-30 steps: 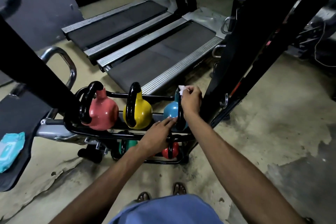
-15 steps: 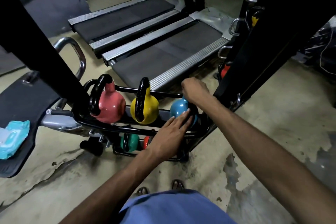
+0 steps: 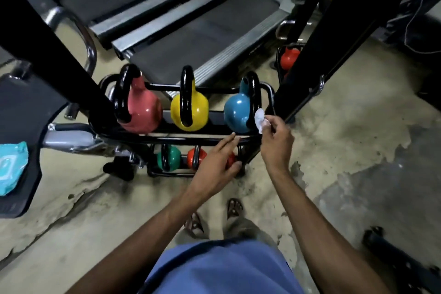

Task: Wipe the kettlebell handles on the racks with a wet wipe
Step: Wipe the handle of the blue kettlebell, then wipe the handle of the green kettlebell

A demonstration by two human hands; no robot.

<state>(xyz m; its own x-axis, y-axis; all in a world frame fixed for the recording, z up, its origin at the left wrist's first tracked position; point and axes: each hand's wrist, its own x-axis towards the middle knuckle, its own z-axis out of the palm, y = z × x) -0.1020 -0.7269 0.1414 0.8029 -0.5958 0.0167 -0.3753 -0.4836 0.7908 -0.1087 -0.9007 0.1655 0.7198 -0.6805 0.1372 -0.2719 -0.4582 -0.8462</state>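
A black two-tier rack [image 3: 191,139] holds a pink kettlebell [image 3: 143,112], a yellow kettlebell [image 3: 194,111] and a blue kettlebell [image 3: 236,112] on top, each with a black handle. Smaller green [image 3: 170,156] and red [image 3: 199,155] kettlebells sit on the lower tier. My right hand [image 3: 276,141] pinches a white wet wipe [image 3: 260,119] at the near end of the blue kettlebell's handle [image 3: 254,95]. My left hand [image 3: 218,162] hovers with straight fingers over the rack's front rail, just off the blue kettlebell.
Two treadmills [image 3: 191,31] lie behind the rack. A thick black post [image 3: 52,50] crosses at left, another black frame [image 3: 334,31] at right. A teal wipe packet [image 3: 12,167] rests on a dark pad at far left. Another red kettlebell [image 3: 288,57] sits behind the right frame.
My right hand has slid the wipe from the top of the blue kettlebell's handle down to its near end. My left hand has come off the blue kettlebell and drawn back.
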